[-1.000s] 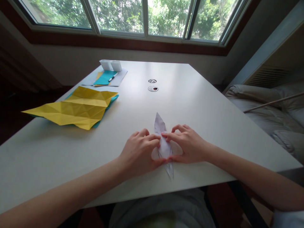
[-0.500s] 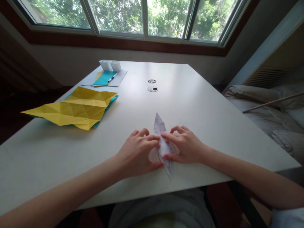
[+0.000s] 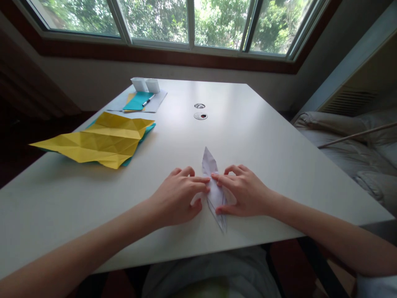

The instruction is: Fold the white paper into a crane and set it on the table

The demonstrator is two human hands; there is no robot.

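Note:
A white sheet of paper point(image 3: 216, 193), folded into a long narrow shape with pointed ends, lies on the table in front of me. Its tips point away from me and back toward the near edge. My left hand point(image 3: 181, 194) presses its index and middle fingertips on the left side of the folded paper, near its middle. The left thumb is bent and off the paper. From the other side, my right hand point(image 3: 245, 190) holds the paper with fingertips near the middle and the thumb lower down. Both hands are partly closed, and the fingertips almost meet.
Creased yellow paper point(image 3: 108, 140) lies over blue paper point(image 3: 149, 129) at the left of the white table point(image 3: 263, 145). Farther back are small white folded boxes point(image 3: 152, 85), a blue sheet point(image 3: 136, 101) and a pen point(image 3: 148, 100). Two round inserts point(image 3: 200, 116) sit mid-table.
My left thumb has lifted away from the lower part of the folded paper and curled toward the left hand. The right thumb has slid slightly down. The paper stays in place.

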